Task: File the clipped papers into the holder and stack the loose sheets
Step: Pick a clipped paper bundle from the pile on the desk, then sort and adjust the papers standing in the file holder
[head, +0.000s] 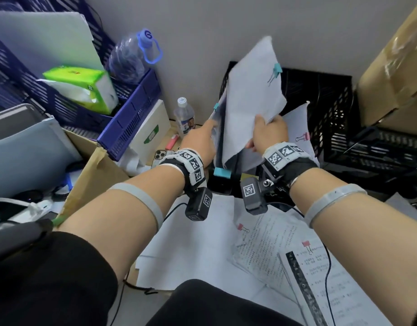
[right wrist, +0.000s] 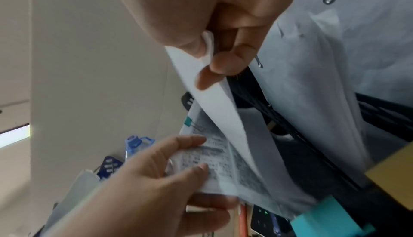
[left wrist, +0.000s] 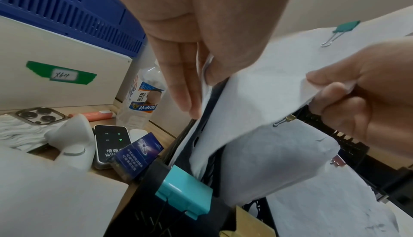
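Observation:
A black mesh holder (head: pixel 325 100) stands against the wall. My right hand (head: pixel 266 128) pinches the lower corner of a white bundle (head: pixel 250 95) fastened with a teal clip (head: pixel 277 68), and holds it tilted above the holder's left slots. My left hand (head: pixel 202 135) pinches a printed clipped bundle (right wrist: pixel 214 152) that stands in the leftmost slot; the thumb is hidden behind the pages. Another bundle with a pink clip (head: pixel 302 137) leans in a slot to the right. Two pink-clipped bundles (head: pixel 261 243) and loose white sheets (head: pixel 191 243) lie in front of me.
A large teal clip (head: pixel 222 172) sits at the holder's front edge. Left of it are a water bottle (head: pixel 184 116), a phone (head: pixel 161 155), a white box (head: pixel 153 130) and blue baskets (head: pixel 132 109). Cardboard boxes (head: pixel 391 67) and black trays (head: pixel 379 149) crowd the right.

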The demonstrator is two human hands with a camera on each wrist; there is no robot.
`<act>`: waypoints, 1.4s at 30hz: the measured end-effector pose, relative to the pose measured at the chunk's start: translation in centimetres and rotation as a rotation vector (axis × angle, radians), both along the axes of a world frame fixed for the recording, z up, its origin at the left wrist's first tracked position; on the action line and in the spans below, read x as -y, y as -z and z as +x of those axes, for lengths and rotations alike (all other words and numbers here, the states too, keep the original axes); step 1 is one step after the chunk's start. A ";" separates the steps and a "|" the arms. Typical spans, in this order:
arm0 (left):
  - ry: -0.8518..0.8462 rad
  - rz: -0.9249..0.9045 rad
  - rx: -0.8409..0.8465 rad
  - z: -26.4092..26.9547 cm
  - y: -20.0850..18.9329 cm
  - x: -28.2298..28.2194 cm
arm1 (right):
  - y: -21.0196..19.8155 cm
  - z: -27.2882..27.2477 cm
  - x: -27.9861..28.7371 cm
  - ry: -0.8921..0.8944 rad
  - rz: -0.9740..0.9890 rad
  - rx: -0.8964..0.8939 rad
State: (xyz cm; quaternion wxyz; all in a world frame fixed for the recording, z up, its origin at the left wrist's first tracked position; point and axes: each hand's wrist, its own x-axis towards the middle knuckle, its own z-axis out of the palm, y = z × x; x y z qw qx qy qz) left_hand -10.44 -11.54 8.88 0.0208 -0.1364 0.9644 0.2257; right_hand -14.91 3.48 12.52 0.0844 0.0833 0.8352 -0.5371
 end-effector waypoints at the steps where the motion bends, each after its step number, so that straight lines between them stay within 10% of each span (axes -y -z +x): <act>1: 0.001 0.008 0.009 0.0 0.0 0.0 | -0.2 0.0 -0.3 0.022 -0.052 -0.005; 15: 0.100 -0.034 0.010 -1.5 0.6 -1.0 | 1.9 2.0 1.0 -0.006 -0.209 0.027; 29: 0.099 0.134 -0.034 1.4 0.1 -1.1 | 5.4 4.5 1.5 -0.565 0.240 0.283; 42: 0.213 0.527 0.176 7.0 7.2 -7.4 | 10.9 12.6 -11.5 -0.186 0.118 0.445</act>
